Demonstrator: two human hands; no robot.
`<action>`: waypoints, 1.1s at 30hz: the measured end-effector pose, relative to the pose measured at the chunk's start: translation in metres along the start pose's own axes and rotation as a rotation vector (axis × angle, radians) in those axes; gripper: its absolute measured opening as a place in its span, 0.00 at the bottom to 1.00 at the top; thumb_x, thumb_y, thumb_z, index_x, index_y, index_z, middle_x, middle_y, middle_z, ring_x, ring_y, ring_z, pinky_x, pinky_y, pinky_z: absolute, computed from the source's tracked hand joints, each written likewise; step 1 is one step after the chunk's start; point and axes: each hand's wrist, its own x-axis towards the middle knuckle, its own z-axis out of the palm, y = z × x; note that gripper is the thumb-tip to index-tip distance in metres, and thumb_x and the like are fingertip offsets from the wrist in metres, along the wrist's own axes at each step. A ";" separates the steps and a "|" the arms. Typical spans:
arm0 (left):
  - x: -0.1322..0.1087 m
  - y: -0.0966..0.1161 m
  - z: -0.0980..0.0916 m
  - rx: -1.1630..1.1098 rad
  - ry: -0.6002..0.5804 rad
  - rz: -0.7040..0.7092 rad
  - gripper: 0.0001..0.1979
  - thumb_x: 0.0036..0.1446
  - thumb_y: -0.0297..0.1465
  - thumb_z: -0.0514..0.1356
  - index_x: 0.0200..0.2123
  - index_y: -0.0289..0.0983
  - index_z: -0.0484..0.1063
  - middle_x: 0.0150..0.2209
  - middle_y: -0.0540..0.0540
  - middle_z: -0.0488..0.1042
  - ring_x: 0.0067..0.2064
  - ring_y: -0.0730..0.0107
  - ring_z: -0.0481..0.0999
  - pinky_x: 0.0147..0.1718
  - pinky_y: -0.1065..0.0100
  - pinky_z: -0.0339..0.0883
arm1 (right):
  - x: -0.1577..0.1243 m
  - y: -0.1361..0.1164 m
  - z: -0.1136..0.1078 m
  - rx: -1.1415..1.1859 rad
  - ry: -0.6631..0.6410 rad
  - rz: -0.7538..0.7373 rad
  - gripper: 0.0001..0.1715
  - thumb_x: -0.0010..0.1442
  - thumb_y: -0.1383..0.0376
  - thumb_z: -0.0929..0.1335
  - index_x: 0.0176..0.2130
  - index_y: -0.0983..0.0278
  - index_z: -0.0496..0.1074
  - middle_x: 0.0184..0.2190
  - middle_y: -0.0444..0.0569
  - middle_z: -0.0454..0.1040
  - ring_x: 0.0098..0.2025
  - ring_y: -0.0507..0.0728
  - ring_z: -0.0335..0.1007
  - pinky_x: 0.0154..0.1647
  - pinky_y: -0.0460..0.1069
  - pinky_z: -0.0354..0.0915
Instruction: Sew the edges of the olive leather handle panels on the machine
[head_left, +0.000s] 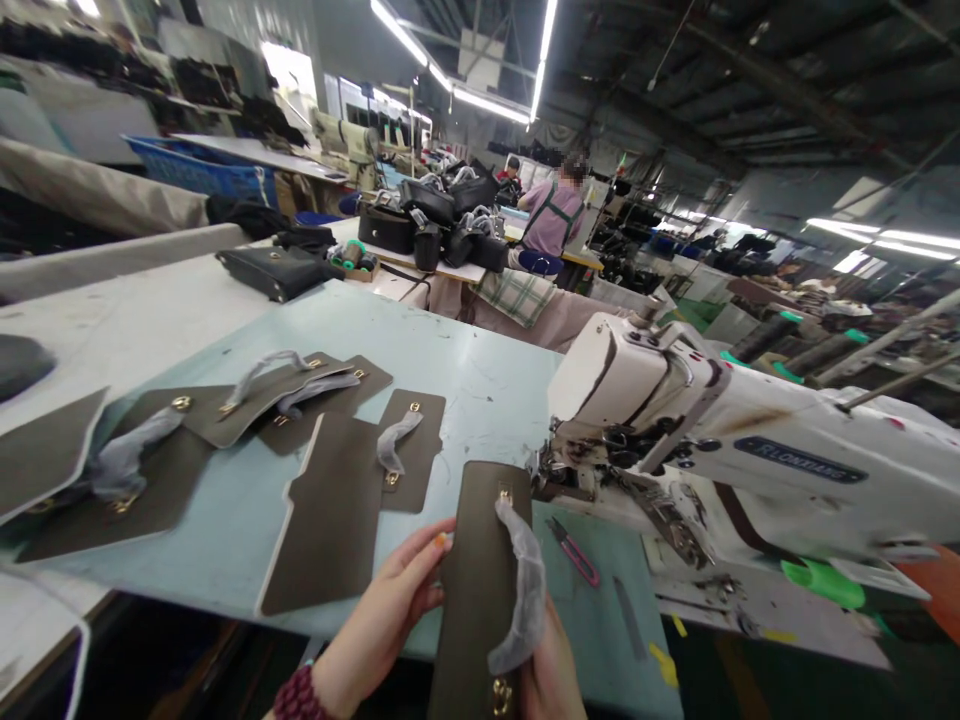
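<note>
Between my hands is a dark olive bag panel (474,560) with a plastic-wrapped handle (525,580) fixed to it by gold buckles. My left hand (409,590) grips the panel's left edge, thumb on top. At the right edge, my right hand (553,665) holds the panel, its fingers mostly hidden behind panel and handle. Left of them on the blue-green table (480,380) lies a plain olive panel (330,520), partly over a smaller panel with a wrapped handle (412,450). More panels with wrapped handles (150,460) overlap at the far left.
A white sewing machine (675,420) stands close on the right. Pink-handled thread snips (574,555) and a thin blade (628,615) lie before it. A black bag (277,270) rests at the back left. Beyond, a person (551,215) sits near a pile of black bags (442,215).
</note>
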 end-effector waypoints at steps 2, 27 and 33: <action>-0.002 -0.011 0.000 -0.112 0.023 -0.061 0.18 0.55 0.36 0.65 0.48 0.37 0.73 0.46 0.41 0.78 0.47 0.62 0.77 0.42 0.68 0.70 | -0.002 -0.009 0.006 0.047 0.039 0.043 0.27 0.57 0.47 0.68 0.46 0.63 0.77 0.46 0.52 0.78 0.51 0.63 0.72 0.55 0.57 0.65; -0.019 -0.022 0.024 -0.329 -0.089 -0.130 0.18 0.63 0.32 0.56 0.55 0.32 0.68 0.49 0.39 0.78 0.48 0.57 0.78 0.54 0.57 0.68 | -0.049 -0.025 -0.037 -0.340 0.139 -0.171 0.25 0.59 0.53 0.70 0.52 0.60 0.71 0.57 0.53 0.68 0.58 0.63 0.64 0.54 0.54 0.64; -0.032 -0.035 0.046 -0.196 -0.152 -0.017 0.16 0.59 0.32 0.61 0.49 0.33 0.74 0.51 0.40 0.76 0.54 0.56 0.73 0.53 0.63 0.69 | -0.065 -0.019 -0.029 -0.416 0.013 -0.194 0.37 0.55 0.51 0.72 0.58 0.64 0.62 0.55 0.58 0.69 0.54 0.64 0.68 0.53 0.56 0.65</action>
